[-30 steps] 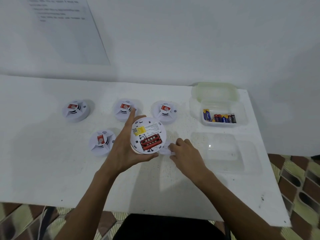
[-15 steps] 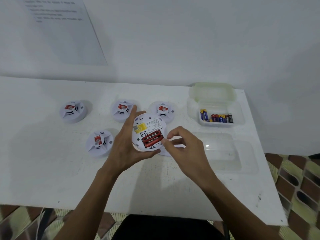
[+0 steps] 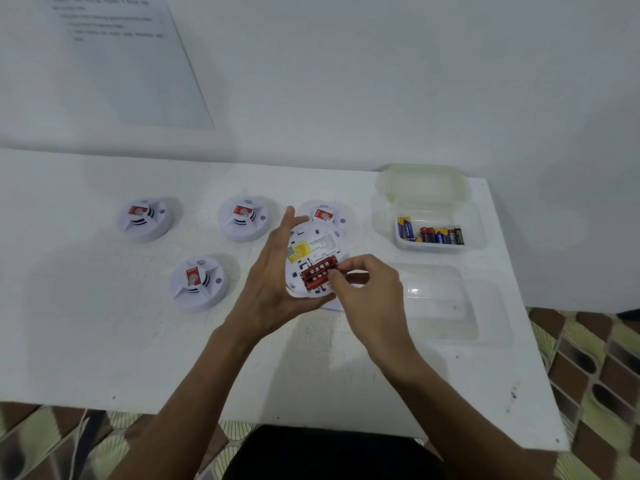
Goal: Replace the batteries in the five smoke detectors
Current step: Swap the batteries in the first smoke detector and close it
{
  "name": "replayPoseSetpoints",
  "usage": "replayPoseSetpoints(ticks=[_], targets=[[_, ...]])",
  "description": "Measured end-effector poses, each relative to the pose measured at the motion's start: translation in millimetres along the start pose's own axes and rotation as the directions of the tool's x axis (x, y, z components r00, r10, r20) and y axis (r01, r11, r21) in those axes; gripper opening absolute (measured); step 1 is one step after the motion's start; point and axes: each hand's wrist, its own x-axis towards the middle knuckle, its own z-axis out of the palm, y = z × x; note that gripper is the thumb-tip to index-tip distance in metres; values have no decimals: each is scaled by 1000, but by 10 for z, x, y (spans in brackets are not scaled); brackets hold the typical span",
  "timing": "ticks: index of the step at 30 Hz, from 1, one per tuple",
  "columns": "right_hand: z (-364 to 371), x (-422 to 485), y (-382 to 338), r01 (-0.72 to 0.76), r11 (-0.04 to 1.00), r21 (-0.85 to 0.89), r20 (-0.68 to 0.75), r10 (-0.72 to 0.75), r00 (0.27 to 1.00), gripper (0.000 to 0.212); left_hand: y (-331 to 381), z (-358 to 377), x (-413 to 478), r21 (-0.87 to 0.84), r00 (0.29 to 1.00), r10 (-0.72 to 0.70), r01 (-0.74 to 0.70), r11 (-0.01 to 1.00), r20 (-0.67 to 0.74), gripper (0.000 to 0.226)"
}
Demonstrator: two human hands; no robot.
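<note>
Left hand [image 3: 273, 289]: fingers curled round the detector [image 3: 313, 249], held back-up over the table's [image 3: 104, 341] middle.
Right hand [image 3: 367, 292]: thumb and forefinger pinching the red batteries [image 3: 317, 274] in the detector.
Other detectors [image 3: 145, 220]: four, toward the far edge.
Box [image 3: 474, 233]: far right corner.

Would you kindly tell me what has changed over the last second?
The right hand lifted off the table and moved up to the held smoke detector; its fingers now pinch the right end of the red batteries. The left hand grips the detector as before; the four other detectors and the battery box have not moved.
</note>
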Motion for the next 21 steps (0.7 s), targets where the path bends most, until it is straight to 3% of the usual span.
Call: replayPoseSetpoints(ticks=[5, 11, 21], targets=[[-61, 24, 6, -36, 999, 15, 38, 35, 999, 15, -62, 45, 42, -81, 999, -36, 38, 996, 26, 110], [-97, -82, 64, 134, 988, -79, -79, -141, 987, 15, -13, 105, 74, -121, 997, -76, 77, 990, 14, 104], [-637, 55, 150, 153, 957, 246, -116, -128, 985, 13, 27, 242, 89, -85, 996, -67, 71, 994, 50, 111]])
